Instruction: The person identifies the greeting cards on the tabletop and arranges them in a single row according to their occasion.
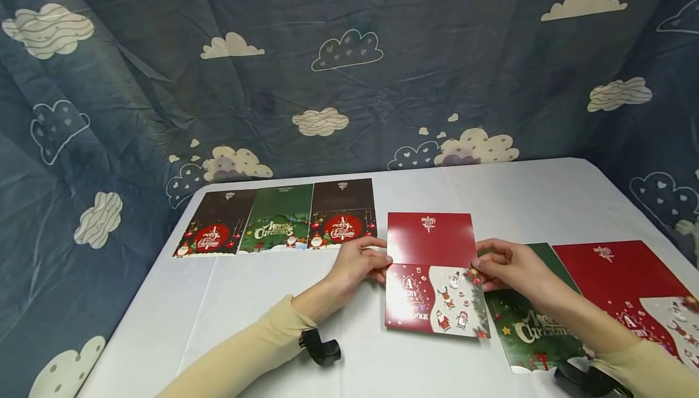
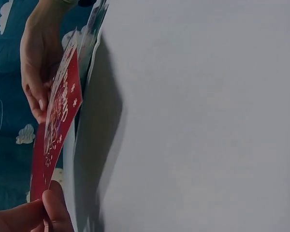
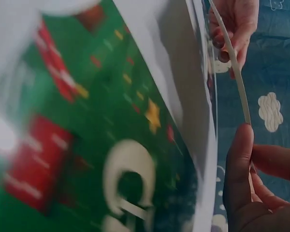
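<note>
An unfolded red and white Christmas card (image 1: 429, 240) is held up over the white table by both hands. Its lower half shows a snowman, a reindeer and lettering. My left hand (image 1: 357, 264) pinches the left edge near the fold, thumb in front. On the opposite edge, my right hand (image 1: 510, 267) pinches the card, also near the fold. The left wrist view shows the card (image 2: 63, 106) bent at its fold, with a shadow on the table beneath. From the right wrist it appears as a thin pale edge (image 3: 239, 87) between thumb and fingers.
Two dark cards (image 1: 221, 210) (image 1: 342, 204) with a green card (image 1: 281, 204) between them lie in a row at the back left. Below my right forearm lies another green card (image 1: 502, 319), beside a larger-looking red card (image 1: 611, 264). A cloud-patterned curtain (image 1: 349, 94) hangs behind the table (image 1: 246, 319).
</note>
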The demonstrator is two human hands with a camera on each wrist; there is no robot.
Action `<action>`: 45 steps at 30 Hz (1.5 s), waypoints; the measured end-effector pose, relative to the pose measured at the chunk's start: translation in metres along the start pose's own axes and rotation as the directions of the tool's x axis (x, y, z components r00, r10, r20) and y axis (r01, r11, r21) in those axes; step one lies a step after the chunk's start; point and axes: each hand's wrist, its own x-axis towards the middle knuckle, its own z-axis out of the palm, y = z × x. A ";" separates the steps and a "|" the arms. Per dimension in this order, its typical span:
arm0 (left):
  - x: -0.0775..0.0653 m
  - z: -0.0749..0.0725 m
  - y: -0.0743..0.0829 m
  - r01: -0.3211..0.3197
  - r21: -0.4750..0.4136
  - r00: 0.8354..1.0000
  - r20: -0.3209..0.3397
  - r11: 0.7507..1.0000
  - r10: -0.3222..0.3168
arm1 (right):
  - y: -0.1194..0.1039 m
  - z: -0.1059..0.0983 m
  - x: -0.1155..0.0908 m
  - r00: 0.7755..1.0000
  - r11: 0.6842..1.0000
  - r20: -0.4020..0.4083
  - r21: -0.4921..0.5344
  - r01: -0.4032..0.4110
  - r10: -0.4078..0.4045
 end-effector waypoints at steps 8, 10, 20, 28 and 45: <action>0.024 -0.007 0.018 -0.032 0.000 0.999 -0.042 0.999 0.032 | -0.011 -0.014 0.031 0.999 0.999 -0.008 -0.025 0.045 -0.045; 0.032 -0.007 0.022 -0.049 -0.001 0.997 -0.064 0.999 0.049 | -0.013 -0.018 0.042 0.999 0.999 -0.017 -0.016 0.044 -0.045; 0.075 -0.008 0.031 -0.027 0.052 0.988 -0.148 0.998 0.035 | -0.008 -0.035 0.097 0.998 0.999 -0.053 -0.032 -0.031 0.029; 0.108 -0.014 0.029 -0.039 0.148 0.967 -0.244 0.988 0.075 | -0.003 -0.039 0.143 0.992 0.994 -0.091 -0.054 -0.091 0.086; 0.135 -0.025 0.028 0.006 0.218 0.963 -0.266 0.976 0.053 | -0.008 -0.035 0.179 0.989 0.985 -0.105 -0.124 -0.121 0.108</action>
